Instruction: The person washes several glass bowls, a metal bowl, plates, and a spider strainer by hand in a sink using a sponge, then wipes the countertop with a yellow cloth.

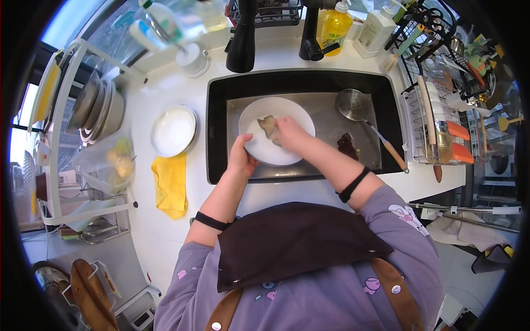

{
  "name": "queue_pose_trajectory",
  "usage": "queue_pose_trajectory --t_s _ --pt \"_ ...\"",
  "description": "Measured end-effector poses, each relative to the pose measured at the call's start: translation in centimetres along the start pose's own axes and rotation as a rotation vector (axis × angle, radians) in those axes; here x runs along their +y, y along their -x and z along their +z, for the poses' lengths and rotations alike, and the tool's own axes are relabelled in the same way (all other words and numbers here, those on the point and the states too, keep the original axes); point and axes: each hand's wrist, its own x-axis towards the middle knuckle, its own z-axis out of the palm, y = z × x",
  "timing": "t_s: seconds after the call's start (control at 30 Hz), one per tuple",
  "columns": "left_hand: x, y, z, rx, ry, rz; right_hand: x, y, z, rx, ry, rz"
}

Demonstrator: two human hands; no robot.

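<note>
My left hand grips the lower left rim of a white plate, its thumb over the edge. The plate is held over the stainless-steel sink. Inside the plate, my right hand presses a greyish-brown cloth against the surface; part of the cloth is hidden under the fingers. To the right in the sink lies a wire-mesh skimmer, its wooden handle resting across the sink's right rim. A dark, wet clump sits on the sink floor below the skimmer.
Left of the sink, white plates are stacked near a yellow cloth. A black faucet overhangs the sink's back edge. Yellow dish soap and a white pump bottle stand behind. A wire rack is at right, a white shelf at left.
</note>
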Motion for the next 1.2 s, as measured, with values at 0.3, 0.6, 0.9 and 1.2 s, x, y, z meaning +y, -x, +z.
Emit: queue_pose_trajectory --t_s 0.3,0.6,0.9,1.2 --pt "-0.2 1.2 0.2 0.014 0.105 0.14 -3.4 2.1 -3.3 -0.738 0.444 -0.015" --pt "-0.6 0.1 -0.2 0.028 0.166 0.08 -4.4 1.3 0.0 -0.59 -0.004 -0.319" --pt "1.1 0.2 -1.3 -0.028 0.053 -0.058 -4.8 -0.5 -2.8 -0.04 -0.187 -0.429" --pt "2.0 1.0 2.0 -0.095 0.04 0.0 -4.0 -6.6 -6.5 -0.075 0.448 -0.606"
